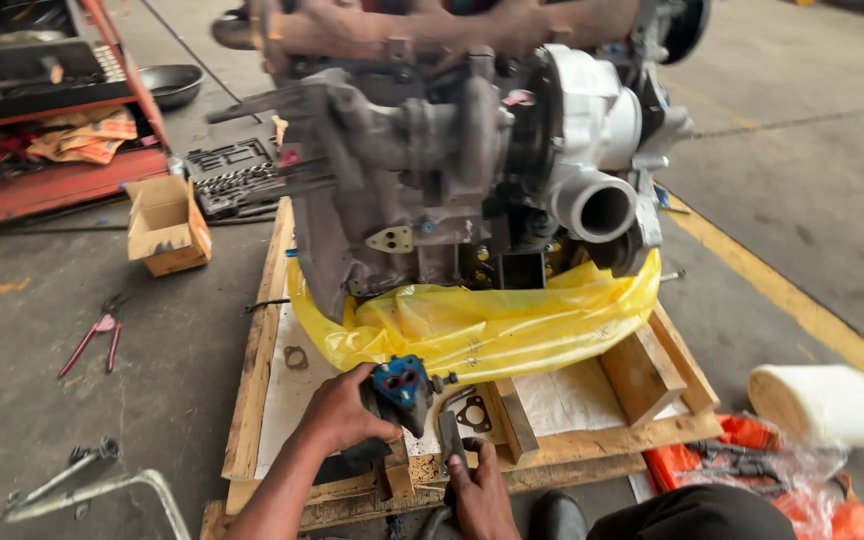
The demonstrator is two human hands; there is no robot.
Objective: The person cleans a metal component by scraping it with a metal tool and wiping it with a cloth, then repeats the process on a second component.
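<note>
Left hand grips the blue part on the pallet edge, before the bagged engine. Right hand clamps a dark tool beside it. Advisable: steady the part firmly and seat the tool squarely before loading.

1 head-worn view, looking steeply down and forward – hands close below, engine on wooden pallet just ahead

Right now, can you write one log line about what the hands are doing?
left hand: holds blue metal part | right hand: grips dark tool | place: wooden pallet under engine
</note>
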